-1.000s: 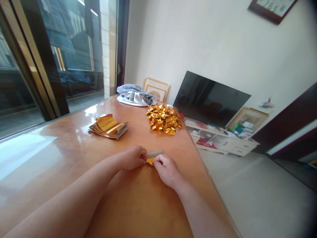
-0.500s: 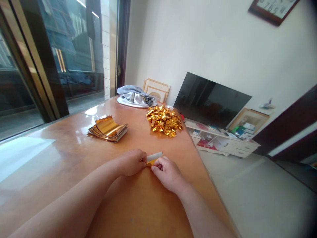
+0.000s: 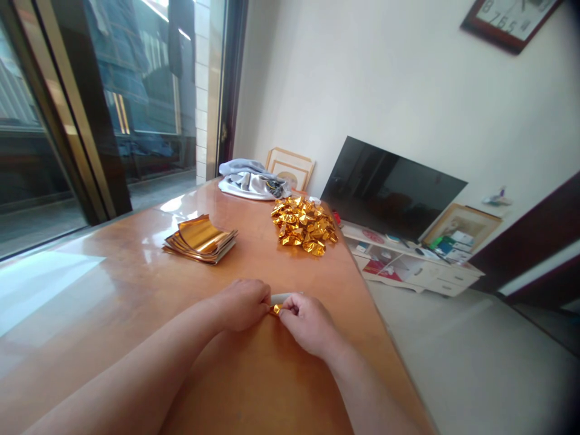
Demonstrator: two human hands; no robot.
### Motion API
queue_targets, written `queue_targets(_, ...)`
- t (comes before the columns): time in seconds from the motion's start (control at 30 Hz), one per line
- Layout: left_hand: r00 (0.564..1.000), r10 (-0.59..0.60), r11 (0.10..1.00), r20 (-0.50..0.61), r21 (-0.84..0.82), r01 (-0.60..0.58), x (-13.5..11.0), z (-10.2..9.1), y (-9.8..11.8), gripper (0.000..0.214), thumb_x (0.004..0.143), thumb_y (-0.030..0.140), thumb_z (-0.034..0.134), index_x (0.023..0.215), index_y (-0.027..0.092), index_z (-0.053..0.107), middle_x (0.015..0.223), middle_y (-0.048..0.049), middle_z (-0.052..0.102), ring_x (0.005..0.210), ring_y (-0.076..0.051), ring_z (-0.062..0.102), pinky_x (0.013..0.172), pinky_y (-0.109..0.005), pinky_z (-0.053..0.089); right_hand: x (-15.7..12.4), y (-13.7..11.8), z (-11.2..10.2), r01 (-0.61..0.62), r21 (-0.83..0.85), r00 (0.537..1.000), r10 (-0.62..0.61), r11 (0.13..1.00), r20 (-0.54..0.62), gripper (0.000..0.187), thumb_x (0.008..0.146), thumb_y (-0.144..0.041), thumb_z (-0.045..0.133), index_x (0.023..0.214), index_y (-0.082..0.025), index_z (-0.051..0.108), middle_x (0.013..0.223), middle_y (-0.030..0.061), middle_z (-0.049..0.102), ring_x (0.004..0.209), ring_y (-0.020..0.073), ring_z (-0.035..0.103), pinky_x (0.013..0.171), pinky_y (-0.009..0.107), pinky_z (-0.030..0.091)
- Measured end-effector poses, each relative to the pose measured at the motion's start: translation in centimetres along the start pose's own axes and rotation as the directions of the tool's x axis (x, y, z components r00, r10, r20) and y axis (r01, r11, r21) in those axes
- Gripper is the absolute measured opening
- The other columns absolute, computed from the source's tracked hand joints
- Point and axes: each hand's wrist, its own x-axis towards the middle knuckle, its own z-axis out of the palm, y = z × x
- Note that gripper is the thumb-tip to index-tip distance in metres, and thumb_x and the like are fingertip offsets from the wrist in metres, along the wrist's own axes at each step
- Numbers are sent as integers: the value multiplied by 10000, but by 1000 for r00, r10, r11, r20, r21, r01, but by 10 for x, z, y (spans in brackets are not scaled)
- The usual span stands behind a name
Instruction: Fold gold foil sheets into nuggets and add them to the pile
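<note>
Between my two hands is a small sheet of gold foil paper (image 3: 276,309), partly folded, its pale grey back showing along the far side. My left hand (image 3: 247,304) pinches its left end, fingers closed. On the right end, my right hand (image 3: 306,319) grips with thumb and forefinger. Much of the sheet is hidden behind the fingers. Beyond my left hand lies a stack of gold foil paper (image 3: 202,240) with curled edges. A heap of folded gold foil pieces (image 3: 302,223) sits farther off, beyond my right hand.
The glossy wooden table (image 3: 131,290) ends on the right above a pale floor. Grey-white cloth (image 3: 249,180) lies at its far end. Past it stand a television (image 3: 392,190) and a white low cabinet (image 3: 419,273). A glass door (image 3: 149,109) is at the left.
The foil sheet is folded narrower, and less of its grey back shows between my hands. Both hands keep their hold. The view has shifted slightly.
</note>
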Motion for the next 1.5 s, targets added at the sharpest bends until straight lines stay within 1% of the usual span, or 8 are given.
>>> queue_targets(0.1, 1000, -11, 1000, 3, 6, 11, 0, -1, 1, 203, 832, 321, 520, 824, 223, 697, 901, -62, 725, 779, -204, 644, 628, -281, 384, 0, 0, 2, -17, 2, 1000, 17, 1000, -16, 205, 889, -386, 582, 766, -231, 636, 684, -22, 661, 613, 142, 558, 528, 238, 298)
queue_targets(0.37, 999, -13, 994, 34, -109, 16, 1, -3, -6, 218, 791, 231, 501, 823, 223, 717, 891, -42, 737, 792, -187, 656, 656, -255, 432, -2, -5, 3, -17, -95, 997, 10, 995, -73, 181, 904, -314, 554, 759, -232, 626, 770, -9, 697, 707, 147, 591, 587, 248, 298)
queue_targets(0.67, 1000, -26, 995, -6, -96, 26, 4, 1, -7, 178, 752, 264, 556, 812, 230, 720, 846, -28, 730, 724, -178, 631, 583, -246, 393, -7, -11, 2, -97, -20, 995, 96, 995, -35, 214, 893, -377, 549, 758, -244, 650, 674, -32, 656, 632, 140, 567, 542, 256, 275)
queue_targets(0.83, 1000, -28, 994, -1, -104, 28, 4, 2, -8, 191, 757, 226, 540, 805, 223, 725, 855, -36, 734, 749, -179, 644, 621, -245, 421, -11, -14, 0, -59, 8, 998, 59, 998, -5, 59, 798, -303, 633, 822, -249, 637, 702, -49, 645, 631, 127, 552, 548, 245, 295)
queue_targets(0.97, 999, -1, 990, 47, -144, 8, 0, -6, -6, 236, 709, 175, 547, 844, 228, 733, 888, -29, 733, 771, -180, 646, 626, -236, 430, -15, -18, -2, 28, -80, 998, -32, 996, -51, 184, 710, -289, 723, 855, -247, 618, 797, -44, 653, 687, 131, 550, 564, 242, 295)
queue_targets(1.13, 997, -9, 987, 82, -162, 22, -2, -10, -4, 257, 676, 169, 561, 856, 232, 734, 868, -22, 721, 747, -183, 637, 581, -234, 407, -17, -18, -2, 68, -110, 996, -75, 992, -53, 67, 817, -307, 661, 818, -245, 637, 836, -22, 659, 698, 133, 561, 586, 249, 320)
queue_targets(1.3, 998, -6, 988, 69, -153, 17, 0, -4, -8, 275, 684, 176, 543, 868, 243, 735, 843, -17, 717, 735, -185, 630, 579, -243, 404, -14, -14, 1, 49, -90, 996, -56, 995, -70, 149, 892, -300, 571, 775, -238, 639, 812, -13, 660, 683, 137, 566, 587, 254, 323)
queue_targets(1.5, 999, -1, 988, 34, -157, 6, 2, -2, -10, 247, 704, 174, 531, 848, 237, 722, 859, -20, 718, 752, -179, 633, 601, -242, 411, -9, -13, 3, -37, -94, 995, 27, 995, -97, 161, 887, -291, 567, 749, -232, 625, 770, -14, 666, 657, 143, 563, 555, 261, 281)
